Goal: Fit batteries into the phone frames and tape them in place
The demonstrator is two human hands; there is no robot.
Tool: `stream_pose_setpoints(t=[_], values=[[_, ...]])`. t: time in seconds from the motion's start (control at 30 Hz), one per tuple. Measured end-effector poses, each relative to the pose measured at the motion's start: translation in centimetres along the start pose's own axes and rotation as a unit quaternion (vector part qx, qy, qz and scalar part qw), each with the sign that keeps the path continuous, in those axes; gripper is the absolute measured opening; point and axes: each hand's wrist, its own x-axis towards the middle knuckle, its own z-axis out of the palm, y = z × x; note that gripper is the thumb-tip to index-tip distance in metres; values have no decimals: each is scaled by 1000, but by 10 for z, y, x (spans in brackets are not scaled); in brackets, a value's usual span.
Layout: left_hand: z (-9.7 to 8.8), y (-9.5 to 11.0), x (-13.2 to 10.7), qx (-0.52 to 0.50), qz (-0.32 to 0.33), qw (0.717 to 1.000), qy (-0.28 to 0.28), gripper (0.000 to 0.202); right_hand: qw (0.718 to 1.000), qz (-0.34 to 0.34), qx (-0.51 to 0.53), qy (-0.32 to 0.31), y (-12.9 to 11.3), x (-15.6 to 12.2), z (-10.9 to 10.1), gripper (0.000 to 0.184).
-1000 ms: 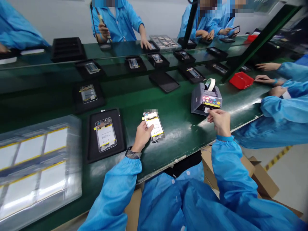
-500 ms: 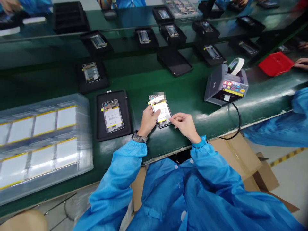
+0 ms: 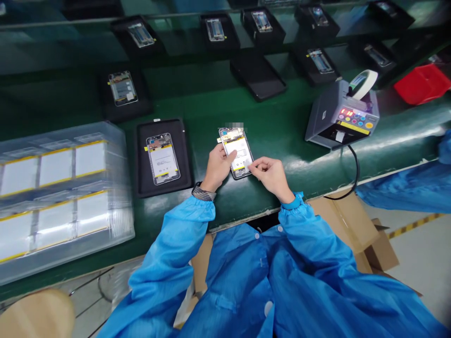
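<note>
My left hand (image 3: 217,167) grips the left edge of an open phone frame (image 3: 236,151) with a white battery edged in yellow, lying on the green bench. My right hand (image 3: 269,175) is pinched at the frame's lower right corner, fingertips pressed together on a small piece of tape that I can barely make out. Both sleeves are blue.
A black tray (image 3: 141,159) to the left holds another phone frame (image 3: 162,158). Clear trays of white batteries (image 3: 58,188) fill the far left. A grey tape dispenser (image 3: 341,117) stands to the right, with a red bin (image 3: 422,82) beyond. More trays ride the conveyor (image 3: 211,94).
My right hand left the tape dispenser and came down to the phone frame's lower right corner. The view tilted down, so the people across the bench dropped out of sight.
</note>
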Motion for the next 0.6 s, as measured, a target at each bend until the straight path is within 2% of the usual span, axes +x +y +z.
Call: stream_pose_setpoints(t=[0.37, 0.6], values=[[-1, -1, 0, 21, 4, 1000, 1, 48, 998, -23, -40, 31, 5, -1, 5, 27], [-1, -2, 1, 17, 4, 1000, 4, 47, 995, -20, -87, 44, 4, -2, 8, 32]])
